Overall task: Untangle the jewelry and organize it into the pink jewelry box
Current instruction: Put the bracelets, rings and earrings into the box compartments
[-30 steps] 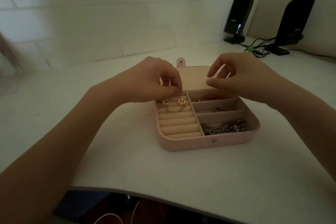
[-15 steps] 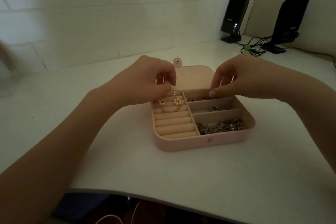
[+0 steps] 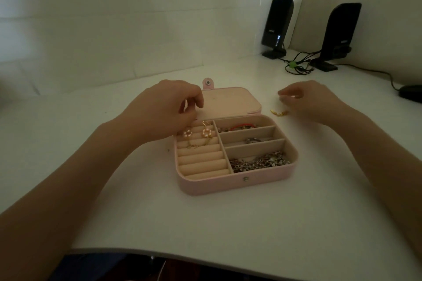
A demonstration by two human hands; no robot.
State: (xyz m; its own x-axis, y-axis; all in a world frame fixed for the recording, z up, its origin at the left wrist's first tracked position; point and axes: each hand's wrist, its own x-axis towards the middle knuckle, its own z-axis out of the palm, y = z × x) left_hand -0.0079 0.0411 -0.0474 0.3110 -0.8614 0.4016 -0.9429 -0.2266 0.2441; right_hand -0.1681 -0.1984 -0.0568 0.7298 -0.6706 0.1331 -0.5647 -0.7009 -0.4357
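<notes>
White table [image 3: 228,223] bears pink jewelry box [image 3: 228,183], gold piece [image 3: 279,112], speakers [image 3: 276,27].

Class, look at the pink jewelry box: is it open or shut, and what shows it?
Open. The pink jewelry box has its lid folded back flat on the table, exposing its compartments.

Right hand [image 3: 306,100] has left the pink jewelry box [image 3: 237,183]; now beside gold piece [image 3: 279,112] on the table

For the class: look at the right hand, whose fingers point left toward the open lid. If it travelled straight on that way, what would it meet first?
Most likely the open lid of the pink jewelry box. The right hand hovers beside it, fingertips aimed left, with only bare table between. Height is unclear, so it might pass just above the lid.
</notes>
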